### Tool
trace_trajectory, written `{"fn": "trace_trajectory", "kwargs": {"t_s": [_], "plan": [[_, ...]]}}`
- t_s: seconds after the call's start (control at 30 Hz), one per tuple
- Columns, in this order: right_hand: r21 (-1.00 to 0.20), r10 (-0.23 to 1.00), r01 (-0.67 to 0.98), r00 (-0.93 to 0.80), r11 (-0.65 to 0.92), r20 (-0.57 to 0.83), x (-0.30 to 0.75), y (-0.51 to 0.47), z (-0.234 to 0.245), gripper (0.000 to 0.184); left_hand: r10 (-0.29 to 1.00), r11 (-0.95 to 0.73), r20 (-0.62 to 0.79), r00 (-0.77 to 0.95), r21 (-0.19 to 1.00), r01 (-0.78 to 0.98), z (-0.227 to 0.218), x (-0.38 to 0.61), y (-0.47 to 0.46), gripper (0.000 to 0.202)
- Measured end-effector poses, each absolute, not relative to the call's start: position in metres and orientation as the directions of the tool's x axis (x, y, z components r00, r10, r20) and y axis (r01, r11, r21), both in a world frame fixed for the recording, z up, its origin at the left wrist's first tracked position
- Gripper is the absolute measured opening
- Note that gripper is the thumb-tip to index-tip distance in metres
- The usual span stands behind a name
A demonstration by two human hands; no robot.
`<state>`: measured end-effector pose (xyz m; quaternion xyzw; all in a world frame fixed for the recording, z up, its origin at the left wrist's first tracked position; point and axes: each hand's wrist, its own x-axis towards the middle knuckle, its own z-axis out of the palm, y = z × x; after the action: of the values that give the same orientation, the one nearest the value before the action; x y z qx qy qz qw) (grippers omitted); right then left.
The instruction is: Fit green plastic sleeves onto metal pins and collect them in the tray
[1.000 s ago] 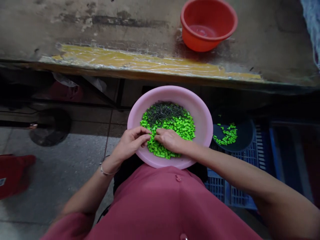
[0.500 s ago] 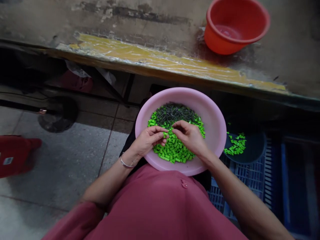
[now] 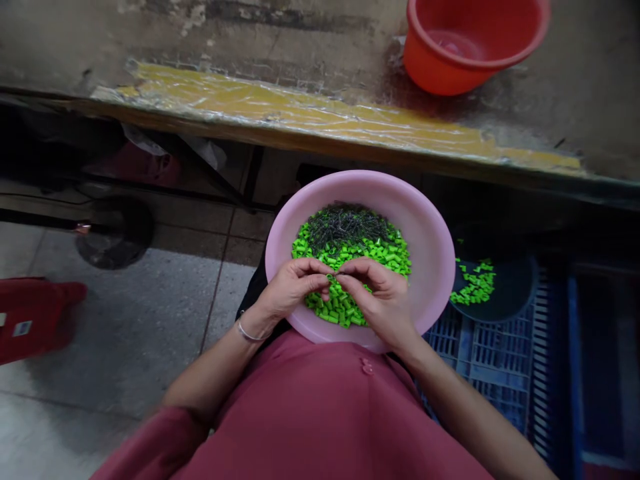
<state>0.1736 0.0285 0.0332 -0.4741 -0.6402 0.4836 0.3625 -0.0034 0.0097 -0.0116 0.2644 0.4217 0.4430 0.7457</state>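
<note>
Green pieces: a heap (image 3: 345,313) is held in the near part of the pink basin (image 3: 434,267), with dark thin pieces (image 3: 345,227) piled on its far side.
Left hand: a small green piece (image 3: 331,277) is pinched between thumb and forefinger of the left hand (image 3: 293,288), above the heap.
Right hand: the thumb and forefinger of the right hand (image 3: 385,300) are brought together beside that piece; whether anything is gripped cannot be told.
Dark bowl: more green pieces are contained in the dark bowl (image 3: 517,287) at right, above a blue crate (image 3: 493,380).
Table: yellow tape (image 3: 310,113) is stuck along the near edge of the table (image 3: 300,50); a red bowl (image 3: 465,73) is set at far right.
Label: a white label (image 3: 22,328) is borne by a red object (image 3: 47,310) at left; its print is too small to be read.
</note>
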Motion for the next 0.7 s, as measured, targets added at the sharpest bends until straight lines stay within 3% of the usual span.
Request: {"fn": "trace_trajectory", "kwargs": {"t_s": [0.17,0.3,0.47,0.7], "plan": [[-0.912,0.926,0.305,-0.339,0.275,0.166,0.171,0.03,0.041,0.007,0.882,0.471,-0.398,0.253,0.763,-0.443,-0.013,-0.004,0.009,0.023],[-0.893,0.901,0.299,-0.377,0.335,0.212,0.17,0.031,0.043,0.009,0.884,0.467,-0.392,0.253,0.756,-0.46,-0.01,-0.003,0.01,0.019],[-0.903,0.893,0.296,-0.414,0.313,0.174,0.168,0.03,0.04,0.01,0.894,0.448,-0.374,0.248,0.779,-0.439,-0.01,-0.003,0.009,0.018],[-0.952,0.923,0.264,-0.381,0.156,0.046,0.174,0.026,0.03,0.008,0.877,0.478,-0.406,0.258,0.795,-0.375,-0.011,-0.002,0.008,0.022]]}}
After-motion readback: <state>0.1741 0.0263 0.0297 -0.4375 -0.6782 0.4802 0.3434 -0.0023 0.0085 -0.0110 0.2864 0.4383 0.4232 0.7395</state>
